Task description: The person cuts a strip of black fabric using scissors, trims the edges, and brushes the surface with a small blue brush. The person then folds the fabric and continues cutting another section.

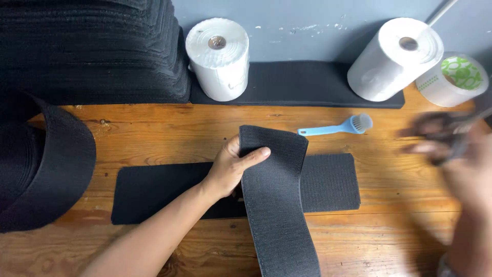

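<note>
My left hand [231, 169] grips the upper end of a wide black hook-and-loop strip [277, 205], thumb on top. The strip runs from the lower edge of the view up across a flat black piece [154, 190] lying on the wooden table [154, 128]. My right hand [461, 159] is blurred at the right edge and holds dark scissors [443, 131], apart from the strip.
A tall stack of black pieces [92, 51] fills the back left, with a large black roll [46, 159] at the left edge. Two white paper rolls [218, 59] [394, 59], a tape roll [453, 79] and a light blue brush [338, 126] sit at the back.
</note>
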